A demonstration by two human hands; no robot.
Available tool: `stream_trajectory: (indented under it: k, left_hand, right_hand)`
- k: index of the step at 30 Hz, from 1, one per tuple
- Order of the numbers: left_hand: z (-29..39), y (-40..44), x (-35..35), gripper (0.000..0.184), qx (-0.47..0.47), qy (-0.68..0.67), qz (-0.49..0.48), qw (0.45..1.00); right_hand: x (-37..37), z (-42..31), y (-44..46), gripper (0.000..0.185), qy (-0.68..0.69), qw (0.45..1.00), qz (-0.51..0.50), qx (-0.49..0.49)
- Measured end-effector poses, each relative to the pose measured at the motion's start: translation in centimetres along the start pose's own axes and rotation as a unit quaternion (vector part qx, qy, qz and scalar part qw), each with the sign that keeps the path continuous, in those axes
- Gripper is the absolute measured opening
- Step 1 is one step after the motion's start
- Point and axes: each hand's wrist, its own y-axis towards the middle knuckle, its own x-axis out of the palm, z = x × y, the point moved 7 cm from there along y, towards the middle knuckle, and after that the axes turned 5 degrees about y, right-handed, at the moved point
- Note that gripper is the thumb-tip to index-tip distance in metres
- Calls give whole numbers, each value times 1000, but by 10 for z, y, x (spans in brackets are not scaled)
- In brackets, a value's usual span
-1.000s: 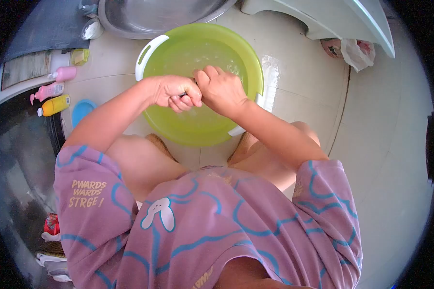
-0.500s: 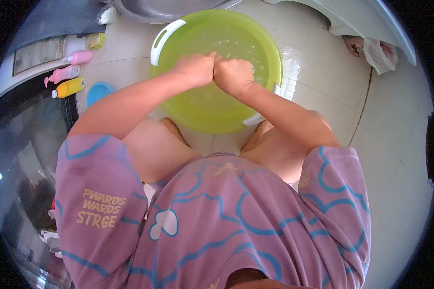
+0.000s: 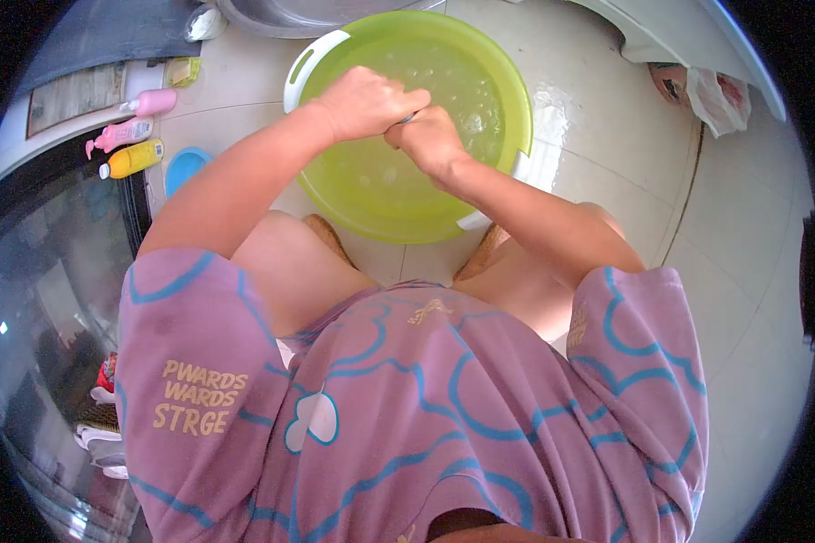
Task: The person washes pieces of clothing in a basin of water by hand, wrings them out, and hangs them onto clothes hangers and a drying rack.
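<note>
A round green basin (image 3: 407, 204) with white handles stands on the floor before my knees, with bubbly water inside. Over it my left hand (image 3: 367, 102) and my right hand (image 3: 427, 138) meet, both with curled fingers. Between them a small dark bit of something shows at the fingers, mostly hidden, too small to name. Both hands are above the water.
Pink bottles (image 3: 154, 101), a yellow bottle (image 3: 132, 159) and a blue bowl (image 3: 186, 170) are at the left. A metal basin (image 3: 312, 20) stands beyond the green one. At the upper right, a plastic bag (image 3: 717, 101) lies under a pale curved edge.
The view has shifted, so the basin appears higher and farther right. My hands have turned against each other; the left one now sits higher than the right.
</note>
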Motion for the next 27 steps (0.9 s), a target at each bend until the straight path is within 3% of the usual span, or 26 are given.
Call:
stream_trajectory:
  k: [3, 11, 16, 20, 22, 23, 25, 26, 27]
  left_hand:
    - [1, -3, -4, 14, 15, 16, 44, 999]
    - [3, -8, -19, 15, -12, 44, 122, 991]
    - [2, -15, -27, 16, -48, 47, 113, 991]
    - [-9, -25, -64, 12, -104, 9, 179, 978]
    - [-17, -31, -101, 19, -187, -61, 196, 961]
    - [-24, -35, -115, 22, -227, -98, 201, 948]
    - [-51, -43, -123, 39, -281, -193, 178, 923]
    - [-57, -51, -121, 47, -310, -240, 165, 905]
    - [-60, -59, -107, 55, -366, -292, 124, 875]
  right_hand:
    - [2, -13, -17, 4, 78, 996, -26, 36]
    - [10, -10, -30, 14, 224, 961, -70, 145]
    - [14, -22, -41, 14, 274, 942, -109, 161]
    - [16, -50, -51, 20, 322, 884, -308, 142]
    - [9, -86, -63, 21, 345, 829, -425, 115]
    - [-3, -102, -65, 23, 290, 854, -428, 54]
    - [-23, -115, -69, 21, 290, 765, -574, 38]
    - [-22, -90, -46, 30, 130, 868, -477, 42]
    - [-27, -66, -28, 42, -35, 932, -358, 44]
